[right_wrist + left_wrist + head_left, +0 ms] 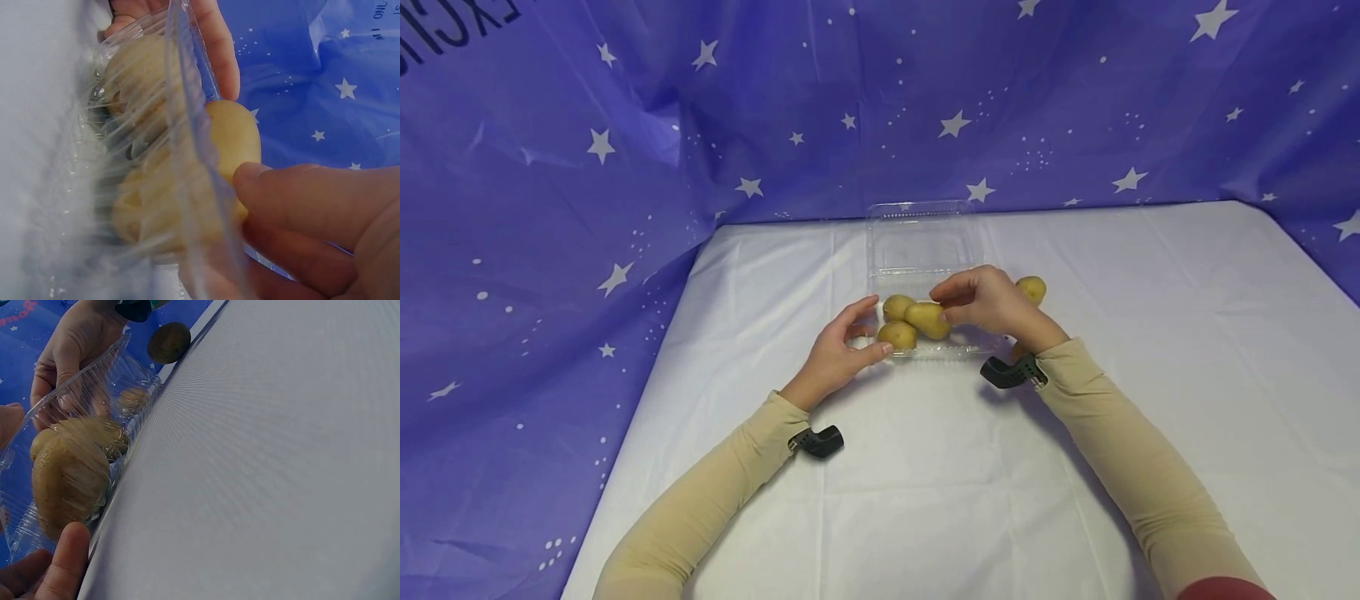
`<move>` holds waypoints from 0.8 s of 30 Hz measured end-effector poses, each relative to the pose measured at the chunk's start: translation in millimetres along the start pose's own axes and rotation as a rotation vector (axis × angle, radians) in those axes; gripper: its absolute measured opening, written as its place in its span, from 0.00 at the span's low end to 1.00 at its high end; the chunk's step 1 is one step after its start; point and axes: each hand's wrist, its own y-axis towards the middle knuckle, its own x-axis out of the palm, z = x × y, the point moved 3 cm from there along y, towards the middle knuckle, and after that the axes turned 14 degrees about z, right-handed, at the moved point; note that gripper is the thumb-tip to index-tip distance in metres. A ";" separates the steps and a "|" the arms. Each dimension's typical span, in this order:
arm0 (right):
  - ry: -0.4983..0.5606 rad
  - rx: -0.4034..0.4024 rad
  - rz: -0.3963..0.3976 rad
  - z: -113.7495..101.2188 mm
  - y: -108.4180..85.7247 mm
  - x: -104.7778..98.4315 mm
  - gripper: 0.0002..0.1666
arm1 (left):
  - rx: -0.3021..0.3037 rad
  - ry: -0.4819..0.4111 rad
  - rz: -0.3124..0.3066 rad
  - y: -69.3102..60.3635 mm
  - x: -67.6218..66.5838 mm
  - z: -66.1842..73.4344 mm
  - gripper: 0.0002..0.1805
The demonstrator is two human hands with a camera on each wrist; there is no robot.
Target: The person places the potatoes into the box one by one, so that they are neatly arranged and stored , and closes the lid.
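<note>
A clear plastic clamshell container (958,354) stands with its lid (925,242) raised at the back. My left hand (838,350) holds its left side, thumb at the front corner and fingers behind. My right hand (988,304) pinches a yellow potato (927,319) inside the base, against the other potatoes. A second potato (897,336) lies at the front left and a third potato (898,307) behind it. In the right wrist view, the right thumb (269,190) presses near the potatoes, and the plastic wall (206,150) partly covers them.
Right of the container, a potato (1032,289) lies beyond the right hand. Another potato (1019,351) is mostly hidden under the right wrist. A white cloth (917,500) covers the table, and a blue starry sheet (820,100) hangs behind and to the left.
</note>
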 end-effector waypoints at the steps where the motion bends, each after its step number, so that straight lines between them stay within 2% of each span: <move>1: 0.005 0.002 -0.002 0.1 0.4 0.4 0.20 | -0.001 0.001 0.001 -0.2 -0.3 0.1 0.43; 7: 0.042 -0.014 0.010 0.1 2.1 0.8 0.22 | -0.005 -0.002 0.007 -1.3 -2.5 0.6 0.42; 11: 0.118 -0.047 0.028 -0.2 0.9 -6.0 0.24 | -0.009 -0.012 0.008 -1.3 -2.7 -0.3 0.42; 15: 0.141 -0.041 0.052 -1.0 -4.7 -27.6 0.26 | -0.003 -0.018 0.005 -1.1 -1.8 0.0 0.42; 19: 0.120 0.014 0.072 1.4 -15.8 -56.5 0.27 | 0.000 -0.018 0.001 -0.6 -0.5 0.5 0.42; 22: 0.097 0.056 0.084 10.1 -25.8 -74.4 0.28 | -0.002 -0.018 -0.002 -0.5 -0.1 0.7 0.42; 24: 0.073 0.048 0.086 18.7 -31.9 -83.3 0.29 | -0.003 -0.016 0.000 -0.2 -0.4 1.2 0.42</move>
